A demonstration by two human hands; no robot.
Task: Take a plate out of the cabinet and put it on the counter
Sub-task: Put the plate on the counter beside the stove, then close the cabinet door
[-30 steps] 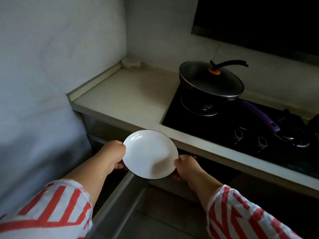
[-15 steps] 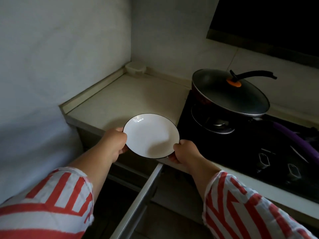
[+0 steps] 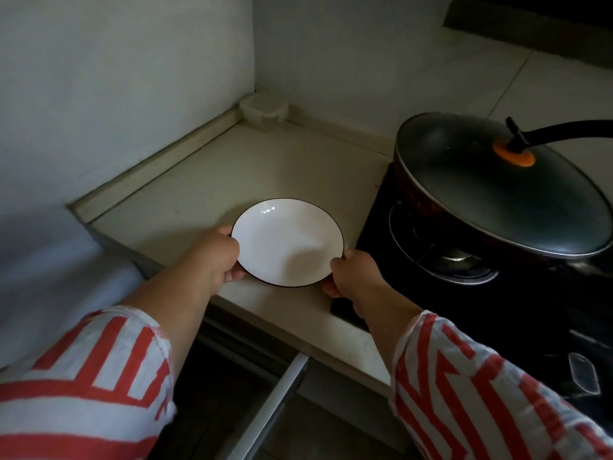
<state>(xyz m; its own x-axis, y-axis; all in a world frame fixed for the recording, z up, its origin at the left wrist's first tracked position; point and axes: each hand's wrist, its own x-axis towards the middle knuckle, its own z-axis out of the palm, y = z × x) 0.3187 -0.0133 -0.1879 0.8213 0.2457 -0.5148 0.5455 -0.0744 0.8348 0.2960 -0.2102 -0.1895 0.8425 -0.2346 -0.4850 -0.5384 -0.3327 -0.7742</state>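
A white plate (image 3: 288, 242) with a thin dark rim is held level over the front part of the beige counter (image 3: 212, 180). My left hand (image 3: 215, 257) grips its left edge and my right hand (image 3: 356, 272) grips its lower right edge. Whether the plate touches the counter I cannot tell. Below the counter edge, the open cabinet drawer (image 3: 275, 403) shows its pale front rail and a dark inside.
A black hob (image 3: 464, 303) lies right of the plate, with a lidded dark pan (image 3: 497, 200) on its burner. A small pale container (image 3: 263, 107) sits in the back corner. Walls close the counter at left and back.
Both hands have carried the plate up and forward, from in front of the drawer to above the counter surface. The view has come closer to the counter.
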